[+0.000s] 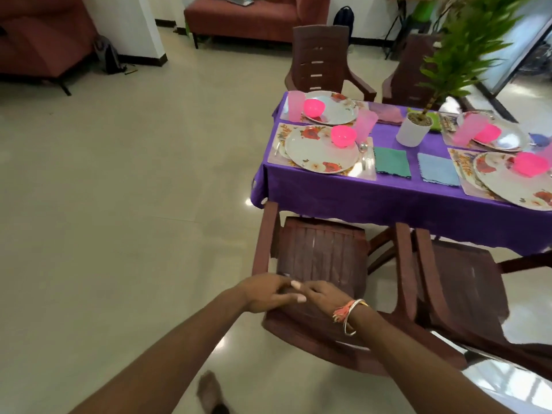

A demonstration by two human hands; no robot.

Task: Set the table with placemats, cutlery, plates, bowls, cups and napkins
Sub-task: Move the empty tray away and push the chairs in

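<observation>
The table under a purple cloth [388, 201] stands at the upper right. It holds floral placemats [363, 171], each with a floral plate [316, 150], a pink bowl [343, 135] and a pink cup [295, 106]. Cutlery [365, 153] lies right of the near left plate. A teal napkin [392, 161] and a blue napkin [437, 169] lie between the near settings. My left hand [265, 295] and my right hand [321, 294] meet above a brown chair's backrest [313, 327]. The left fingers lie across the right fingers, and I see nothing held.
A second brown chair [457, 279] stands to the right, and two more [321, 58] at the far side. A white potted plant [413, 130] sits mid-table. Red sofas [245, 16] line the back walls. Pale tiled floor [119, 204] spreads to the left.
</observation>
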